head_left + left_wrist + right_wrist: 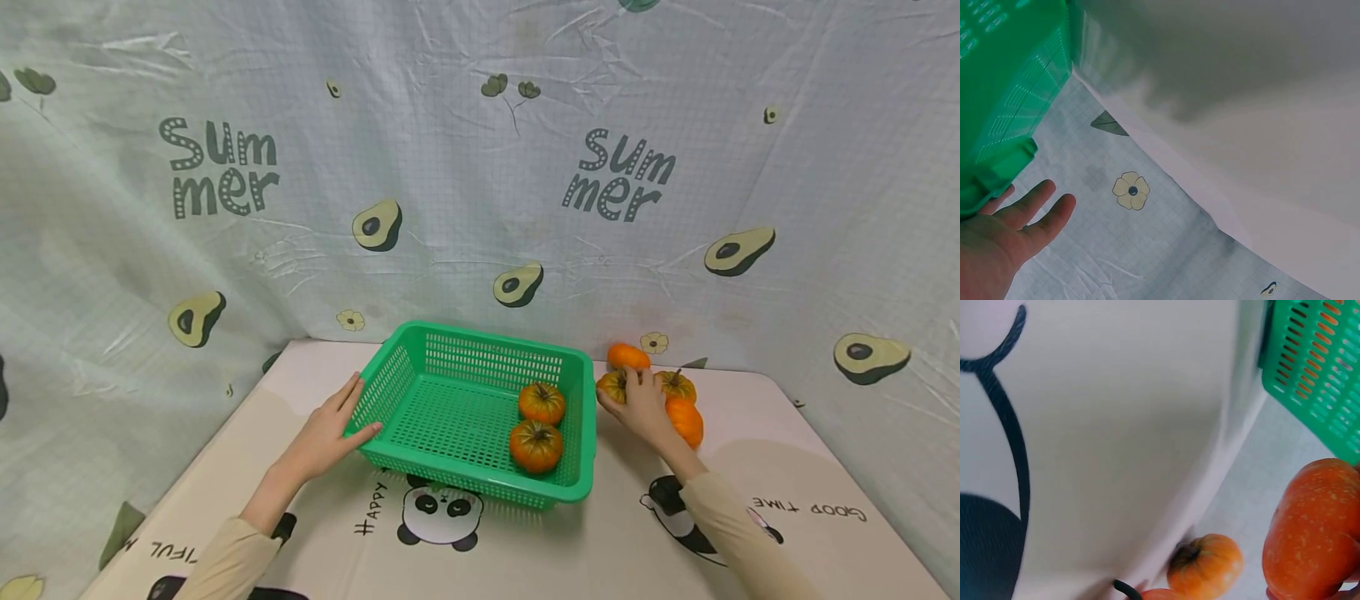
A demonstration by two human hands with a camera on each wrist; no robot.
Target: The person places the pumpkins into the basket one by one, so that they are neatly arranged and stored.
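A green plastic basket (pixel 472 475) stands mid-table, with two orange-green pumpkins (pixel 542 403) (pixel 536 447) at its right side. My left hand (pixel 330 429) rests at the basket's left rim, its fingers extended. In the left wrist view the fingers of that hand (pixel 1029 219) spread beside the green rim. Right of the basket, my right hand (pixel 643 407) grips a small pumpkin (pixel 611 386), partly covered by the fingers. The right wrist view shows the gripped pumpkin (pixel 1313 528) close up, with only bits of the hand at the edge.
Around my right hand lie more pumpkins: an orange one (pixel 628 357) behind, a greenish one (pixel 678 385) and another orange one (pixel 686 422) to the right. A printed cloth (pixel 450 167) hangs behind the table (pixel 525 558).
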